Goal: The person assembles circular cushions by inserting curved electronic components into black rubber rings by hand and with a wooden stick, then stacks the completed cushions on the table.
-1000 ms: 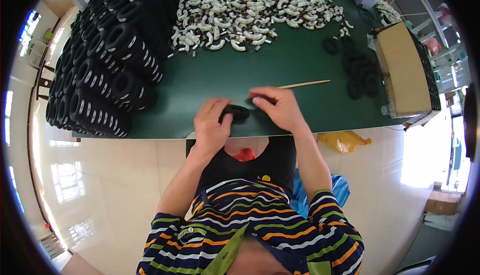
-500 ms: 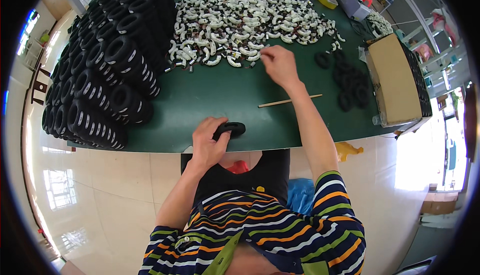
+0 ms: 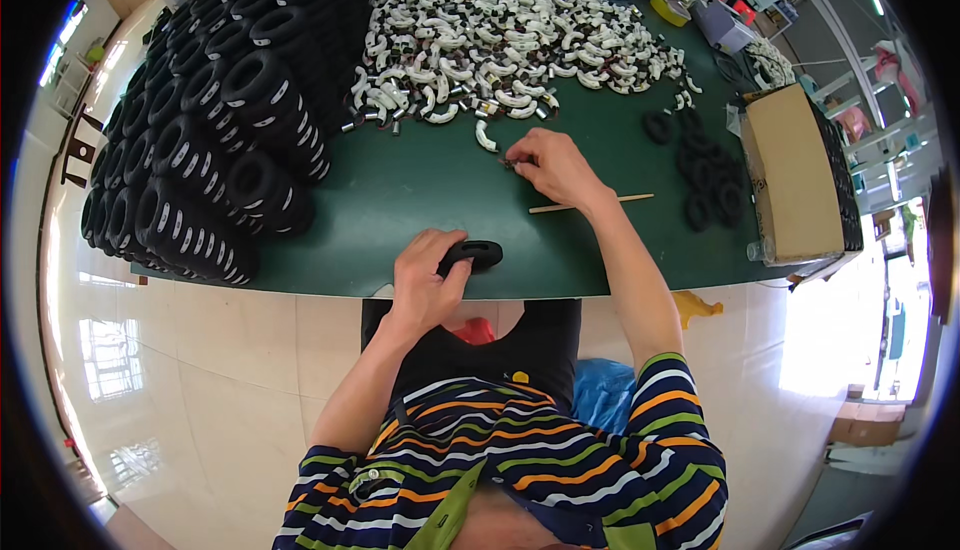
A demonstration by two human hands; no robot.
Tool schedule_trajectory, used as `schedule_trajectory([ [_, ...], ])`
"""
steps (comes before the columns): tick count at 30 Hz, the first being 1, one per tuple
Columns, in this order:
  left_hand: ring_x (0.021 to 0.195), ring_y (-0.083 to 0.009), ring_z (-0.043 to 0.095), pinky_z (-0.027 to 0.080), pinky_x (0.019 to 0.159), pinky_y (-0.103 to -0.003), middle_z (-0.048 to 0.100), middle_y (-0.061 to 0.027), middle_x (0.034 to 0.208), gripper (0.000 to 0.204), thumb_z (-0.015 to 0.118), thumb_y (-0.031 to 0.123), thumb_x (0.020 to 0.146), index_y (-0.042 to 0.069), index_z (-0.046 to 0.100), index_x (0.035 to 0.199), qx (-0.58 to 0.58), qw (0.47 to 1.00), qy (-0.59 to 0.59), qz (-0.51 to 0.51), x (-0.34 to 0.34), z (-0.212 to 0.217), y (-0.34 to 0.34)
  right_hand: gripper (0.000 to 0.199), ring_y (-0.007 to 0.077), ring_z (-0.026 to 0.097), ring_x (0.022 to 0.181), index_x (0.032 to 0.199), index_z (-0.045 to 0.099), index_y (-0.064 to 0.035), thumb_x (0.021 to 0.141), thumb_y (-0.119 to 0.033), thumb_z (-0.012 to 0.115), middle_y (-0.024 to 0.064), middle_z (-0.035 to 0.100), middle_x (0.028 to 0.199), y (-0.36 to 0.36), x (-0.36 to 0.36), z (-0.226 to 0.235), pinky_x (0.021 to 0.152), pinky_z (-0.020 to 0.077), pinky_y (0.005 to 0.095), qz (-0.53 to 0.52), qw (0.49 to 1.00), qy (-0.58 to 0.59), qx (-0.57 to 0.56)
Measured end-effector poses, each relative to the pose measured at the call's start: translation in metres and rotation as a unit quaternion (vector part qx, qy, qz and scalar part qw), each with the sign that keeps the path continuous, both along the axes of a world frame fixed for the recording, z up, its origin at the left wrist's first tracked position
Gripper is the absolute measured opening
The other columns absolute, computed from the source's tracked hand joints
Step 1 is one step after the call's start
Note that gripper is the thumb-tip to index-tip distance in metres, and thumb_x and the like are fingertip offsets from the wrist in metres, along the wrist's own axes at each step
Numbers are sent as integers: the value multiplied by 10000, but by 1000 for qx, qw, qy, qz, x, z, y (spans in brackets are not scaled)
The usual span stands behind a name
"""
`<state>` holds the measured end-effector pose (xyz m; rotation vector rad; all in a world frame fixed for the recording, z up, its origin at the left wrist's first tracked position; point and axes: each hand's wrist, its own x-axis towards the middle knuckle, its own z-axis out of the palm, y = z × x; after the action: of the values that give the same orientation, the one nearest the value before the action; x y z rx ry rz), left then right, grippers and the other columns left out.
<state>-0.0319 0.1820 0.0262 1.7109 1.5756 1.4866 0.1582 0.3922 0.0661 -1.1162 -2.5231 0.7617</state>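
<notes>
Left fingers [image 3: 436, 240] clasp black ring [image 3: 490, 261] near front edge of table [image 3: 540, 275], right fingers [image 3: 528, 150] pinch small dark bit [image 3: 507, 162] over bare mid-table, carton [image 3: 795, 175] of dark pieces [image 3: 842, 175] at right edge.

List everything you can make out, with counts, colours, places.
held ring: one, black, in left hand
stacked rings: dozens, black, white-marked, table's left
curved pieces: uncountable, white, far middle
lone piece: one, white, near right hand
stick: one, pale, beneath right wrist
loose rings: several, black, table's right
carton: one, brown, right end
tub: one, yellow, far right
box: one, grey, beside tub
table: one, green, across middle
blue bag: one, blue, below table
yellow bag: one, yellow, below table
left hand: one, bare, around held ring
right hand: one, bare, above table
</notes>
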Motion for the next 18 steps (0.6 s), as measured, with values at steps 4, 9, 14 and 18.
schedule_trajectory([
  [4, 826, -357, 663, 533, 761, -394, 678, -180, 902, 292, 723, -2, 780, -22, 706, 1071, 1, 1000, 4, 2, 0, 1, 0, 208, 352, 695, 923, 1034, 769, -19, 864, -128, 720, 166, 722, 977, 2, 7, 2, 837, 550, 444, -11, 1000, 4, 17],
  [9, 818, -365, 660, 533, 756, -399, 678, -184, 898, 291, 720, 1, 777, -22, 708, 1066, 1, 1000, 7, 3, 2, 3, -1, 226, 350, 695, 951, 1009, 763, -19, 871, -197, 763, 173, 736, 984, -7, -30, 12, 848, 552, 451, -133, 989, 51, -40],
  [14, 815, -366, 659, 532, 751, -399, 682, -184, 902, 289, 719, 6, 775, -22, 710, 1063, 7, 1000, 1, 6, 2, 2, -1, 235, 323, 704, 867, 1036, 763, -19, 875, -189, 777, 166, 712, 942, -11, -40, -16, 781, 547, 410, -65, 996, 53, 44],
  [18, 814, -360, 660, 533, 749, -400, 689, -179, 909, 271, 718, 9, 784, -23, 711, 1053, 19, 1000, 3, -1, 1, 0, 0, 250, 167, 661, 766, 1106, 755, -6, 906, -156, 765, 78, 714, 871, -23, -27, -8, 707, 528, 323, -28, 980, 132, -145],
])
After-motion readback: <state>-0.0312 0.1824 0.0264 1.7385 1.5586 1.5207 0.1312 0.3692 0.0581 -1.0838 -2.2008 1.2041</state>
